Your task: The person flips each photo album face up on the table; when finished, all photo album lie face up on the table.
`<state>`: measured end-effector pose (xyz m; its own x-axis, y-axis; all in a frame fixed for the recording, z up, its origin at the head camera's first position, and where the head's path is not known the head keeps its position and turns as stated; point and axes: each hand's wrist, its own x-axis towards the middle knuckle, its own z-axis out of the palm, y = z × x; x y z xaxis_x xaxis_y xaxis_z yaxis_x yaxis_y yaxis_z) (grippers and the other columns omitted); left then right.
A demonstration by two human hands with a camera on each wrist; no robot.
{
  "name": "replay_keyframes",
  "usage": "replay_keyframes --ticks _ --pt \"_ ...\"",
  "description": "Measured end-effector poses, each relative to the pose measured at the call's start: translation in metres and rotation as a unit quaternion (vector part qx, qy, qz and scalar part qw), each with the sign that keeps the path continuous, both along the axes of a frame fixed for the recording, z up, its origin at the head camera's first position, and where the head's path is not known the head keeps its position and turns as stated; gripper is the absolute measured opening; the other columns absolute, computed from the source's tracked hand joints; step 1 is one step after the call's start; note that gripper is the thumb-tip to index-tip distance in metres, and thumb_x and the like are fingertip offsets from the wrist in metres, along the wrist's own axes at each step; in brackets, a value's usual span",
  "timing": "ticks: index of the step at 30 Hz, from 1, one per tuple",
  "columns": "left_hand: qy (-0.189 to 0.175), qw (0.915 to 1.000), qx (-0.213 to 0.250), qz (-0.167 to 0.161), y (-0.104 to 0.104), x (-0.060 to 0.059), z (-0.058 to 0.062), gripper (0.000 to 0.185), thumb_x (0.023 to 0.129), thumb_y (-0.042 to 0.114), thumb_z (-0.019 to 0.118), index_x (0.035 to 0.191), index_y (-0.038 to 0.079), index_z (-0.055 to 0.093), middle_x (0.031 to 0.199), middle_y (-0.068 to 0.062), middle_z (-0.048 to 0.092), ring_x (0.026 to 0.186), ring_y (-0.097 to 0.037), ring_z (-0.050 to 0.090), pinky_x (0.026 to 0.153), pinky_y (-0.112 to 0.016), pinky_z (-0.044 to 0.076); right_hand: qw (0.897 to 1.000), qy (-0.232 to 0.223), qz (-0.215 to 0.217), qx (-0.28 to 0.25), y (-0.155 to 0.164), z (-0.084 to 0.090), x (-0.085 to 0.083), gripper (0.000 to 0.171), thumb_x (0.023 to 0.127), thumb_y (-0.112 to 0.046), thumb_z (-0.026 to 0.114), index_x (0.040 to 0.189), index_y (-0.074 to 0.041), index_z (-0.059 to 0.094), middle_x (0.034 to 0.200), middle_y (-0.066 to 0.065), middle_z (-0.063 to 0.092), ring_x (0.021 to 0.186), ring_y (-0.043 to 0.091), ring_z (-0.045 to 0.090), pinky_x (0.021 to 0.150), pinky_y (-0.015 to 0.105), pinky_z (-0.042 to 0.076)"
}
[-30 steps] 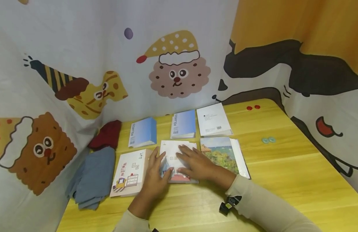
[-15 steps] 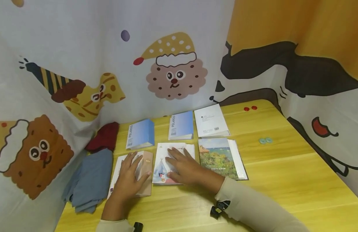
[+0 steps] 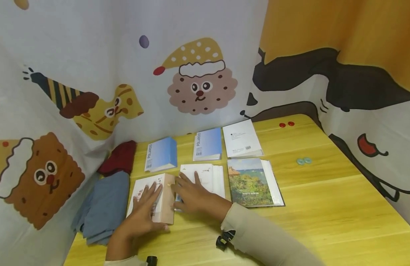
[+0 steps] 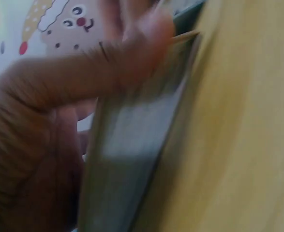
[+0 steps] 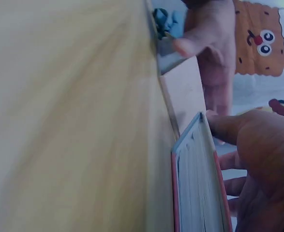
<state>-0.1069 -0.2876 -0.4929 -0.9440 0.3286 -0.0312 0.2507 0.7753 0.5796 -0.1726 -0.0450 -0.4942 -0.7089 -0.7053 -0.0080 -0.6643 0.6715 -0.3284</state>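
Behind both hands (image 3: pixel 168 199), two blue albums (image 3: pixel 161 154), folded cloths (image 3: pixel 105 207) alongside.

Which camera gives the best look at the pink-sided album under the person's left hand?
The head view: the pink-sided album lies flat on the table, cover and side both visible, under the left hand. The left wrist view shows only a blurred edge; the right wrist view shows its pink side.

Both forearms reach forward. The left hand (image 3: pixel 145 207) lies flat, fingers spread; the right hand (image 3: pixel 191 195) lies palm down just beside it.
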Motion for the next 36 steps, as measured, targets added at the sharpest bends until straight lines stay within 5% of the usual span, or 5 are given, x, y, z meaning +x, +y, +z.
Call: replay_keyframes --ticks 17,27,30,33,36 --pt "-0.011 0.9994 -0.033 0.007 0.004 -0.002 0.003 0.131 0.069 0.041 0.105 0.174 0.018 0.030 0.183 -0.024 0.010 0.167 -0.060 -0.001 0.116 -0.094 -0.006 0.999 0.010 -0.046 -0.004 -0.023 -0.010 -0.027 0.083 0.110 -0.065 0.048 0.174 -0.017 0.030 0.178 0.006 0.038 0.173 0.031 0.013 0.136 0.071 0.008" --pt "0.018 0.9942 0.099 -0.038 -0.016 0.006 0.001 0.113 0.078 0.027 0.101 0.171 0.014 0.039 0.179 -0.031 0.019 0.162 -0.068 0.004 0.114 -0.096 0.003 0.990 -0.023 -0.047 -0.129 -0.021 -0.012 -0.024 0.069 0.108 -0.052 0.058 0.167 -0.018 0.045 0.174 0.007 0.044 0.166 0.031 0.033 0.135 0.071 0.013" --pt "0.008 0.9873 0.151 -0.047 -0.019 0.007 0.003 0.110 0.082 0.018 0.097 0.173 0.015 0.034 0.181 -0.029 0.016 0.168 -0.054 0.005 0.137 -0.058 0.020 0.975 -0.053 -0.038 -0.212 -0.021 -0.014 -0.025 0.065 0.109 -0.045 0.061 0.165 -0.015 0.048 0.174 0.010 0.042 0.162 0.033 0.041 0.135 0.066 0.024" --pt "0.011 0.9768 0.203 -0.067 -0.021 0.006 0.003 0.110 0.086 0.005 0.093 0.174 0.011 0.028 0.181 -0.032 0.011 0.171 -0.018 0.012 0.123 -0.016 0.033 0.955 -0.080 -0.025 -0.286 -0.020 -0.014 -0.025 0.065 0.109 -0.041 0.061 0.166 -0.013 0.045 0.175 0.012 0.038 0.159 0.035 0.044 0.131 0.059 0.038" --pt "0.033 0.9685 0.231 -0.086 -0.024 0.005 0.004 0.109 0.087 -0.004 0.088 0.174 0.005 0.024 0.179 -0.035 0.011 0.161 0.008 0.017 0.114 -0.008 0.033 0.933 -0.111 -0.010 -0.342 -0.020 -0.013 -0.022 0.069 0.110 -0.041 0.059 0.169 -0.013 0.038 0.179 0.013 0.028 0.162 0.037 0.040 0.129 0.057 0.040"
